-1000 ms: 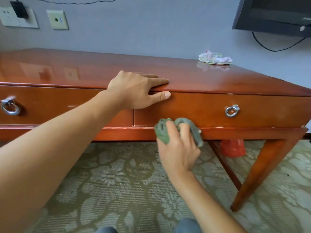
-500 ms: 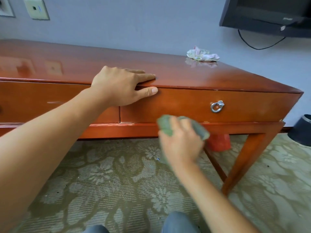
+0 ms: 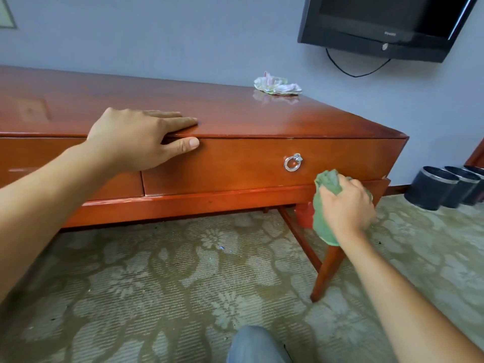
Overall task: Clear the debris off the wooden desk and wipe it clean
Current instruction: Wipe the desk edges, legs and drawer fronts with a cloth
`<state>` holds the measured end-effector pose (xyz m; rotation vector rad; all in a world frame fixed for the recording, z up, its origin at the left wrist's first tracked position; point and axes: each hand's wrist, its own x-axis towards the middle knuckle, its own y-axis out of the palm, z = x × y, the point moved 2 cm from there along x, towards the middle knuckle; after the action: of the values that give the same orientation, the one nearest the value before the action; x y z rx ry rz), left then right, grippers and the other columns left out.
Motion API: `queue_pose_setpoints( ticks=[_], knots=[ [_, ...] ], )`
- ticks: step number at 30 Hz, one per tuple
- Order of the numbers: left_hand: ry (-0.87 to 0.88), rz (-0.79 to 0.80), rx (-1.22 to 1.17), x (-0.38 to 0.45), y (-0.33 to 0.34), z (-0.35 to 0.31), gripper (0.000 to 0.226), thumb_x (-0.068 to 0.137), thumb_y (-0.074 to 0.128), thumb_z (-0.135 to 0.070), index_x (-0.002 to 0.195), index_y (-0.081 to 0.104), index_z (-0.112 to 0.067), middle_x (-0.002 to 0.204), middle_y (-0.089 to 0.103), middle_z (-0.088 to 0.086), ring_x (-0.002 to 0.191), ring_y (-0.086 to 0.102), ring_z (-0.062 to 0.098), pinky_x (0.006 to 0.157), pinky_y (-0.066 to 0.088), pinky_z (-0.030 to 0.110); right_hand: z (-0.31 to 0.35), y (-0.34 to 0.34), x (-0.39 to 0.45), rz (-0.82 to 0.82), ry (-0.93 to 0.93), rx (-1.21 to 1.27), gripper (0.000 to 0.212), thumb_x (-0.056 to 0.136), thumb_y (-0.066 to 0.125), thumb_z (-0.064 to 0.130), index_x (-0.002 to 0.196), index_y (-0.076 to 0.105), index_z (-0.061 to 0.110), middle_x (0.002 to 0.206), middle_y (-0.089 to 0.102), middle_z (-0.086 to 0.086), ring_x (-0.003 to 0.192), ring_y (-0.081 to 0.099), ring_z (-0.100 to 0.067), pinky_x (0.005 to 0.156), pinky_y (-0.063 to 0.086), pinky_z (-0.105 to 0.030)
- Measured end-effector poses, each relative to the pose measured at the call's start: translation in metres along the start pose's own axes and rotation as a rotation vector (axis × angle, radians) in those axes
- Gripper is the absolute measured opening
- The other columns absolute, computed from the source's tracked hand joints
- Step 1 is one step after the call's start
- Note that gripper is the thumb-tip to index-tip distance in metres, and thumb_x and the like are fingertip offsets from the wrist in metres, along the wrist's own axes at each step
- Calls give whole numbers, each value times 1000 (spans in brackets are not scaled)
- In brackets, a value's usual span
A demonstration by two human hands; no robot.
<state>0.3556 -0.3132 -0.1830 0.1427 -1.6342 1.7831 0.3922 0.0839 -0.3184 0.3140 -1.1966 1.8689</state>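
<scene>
My left hand (image 3: 136, 142) lies flat on the desk (image 3: 235, 119) front edge, fingers straight on top, thumb pressed on the drawer (image 3: 248, 166) face. My right hand (image 3: 345, 208) grips a bunched green cloth (image 3: 327, 182) against the lower rail near the right leg. Desk is glossy red-brown wood, long axis left-right. Crumpled wrapper (image 3: 276, 85) sits at the back right corner.

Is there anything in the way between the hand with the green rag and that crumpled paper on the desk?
Nothing visible blocks it. The right hand grips the green rag low at the desk's front rail; the crumpled paper lies up at the back edge, with only bare desktop between them.
</scene>
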Motion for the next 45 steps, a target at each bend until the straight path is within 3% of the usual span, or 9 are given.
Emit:
queue_pose_setpoints(
  ticks=[6,10,17,21,24,31,36,40,45],
  knots=[
    [-3,-50,-6,0,8,8,81,75,1,-101,147,23,-72,158,41,-27,141,52,19,89,56,43,116,10,-89,-5,-410,129,26,79,62,44,94,72,25,90,65,3,77,68,-27,57,47,-32],
    [23,-38,-125,5,24,20,53,79,15,-100,131,14,-87,158,42,-25,143,50,20,98,54,56,131,4,-84,108,-642,215,27,81,62,49,100,73,32,96,63,9,83,67,-20,59,46,-29],
    [89,-48,-168,7,30,14,52,83,16,-96,133,14,-85,158,44,-22,144,49,19,98,54,58,-57,3,28,14,-29,-87,41,98,62,40,138,60,32,120,61,-5,104,66,-35,73,44,-35],
    [68,-80,-113,2,11,3,61,80,5,-98,138,15,-81,158,42,-24,144,49,17,92,56,47,-101,-10,80,9,240,-130,45,94,51,49,127,66,23,112,66,-12,98,66,-41,80,55,-45],
    [9,-51,-35,-3,-2,-7,73,86,9,-93,151,26,-64,160,38,-25,146,44,13,93,52,42,-63,-6,44,6,155,-89,40,92,58,47,122,68,22,113,63,-13,101,64,-44,85,53,-49],
    [-30,65,-19,-2,-3,-9,71,92,14,-85,156,27,-57,164,35,-19,150,39,16,103,47,46,146,27,-117,-15,-455,194,25,80,68,42,101,70,28,95,62,4,81,66,-26,54,51,-35],
    [-43,97,-84,-11,-10,-2,62,101,23,-73,155,37,-48,162,41,-14,149,41,18,107,45,48,241,23,-161,58,-801,240,35,88,55,48,106,75,26,97,67,0,75,70,-26,52,53,-34],
    [-37,45,-8,-46,-11,24,63,101,25,-69,157,35,-43,161,44,-5,149,40,21,117,36,46,210,13,-136,162,-699,123,28,86,66,52,101,74,31,96,67,3,73,71,-32,58,52,-35],
    [-130,51,42,-66,-5,47,63,98,22,-68,156,32,-47,156,49,3,142,45,32,116,36,52,201,18,-141,33,-602,133,18,83,72,37,91,75,22,86,64,0,63,67,-28,53,35,-26]
  ],
)
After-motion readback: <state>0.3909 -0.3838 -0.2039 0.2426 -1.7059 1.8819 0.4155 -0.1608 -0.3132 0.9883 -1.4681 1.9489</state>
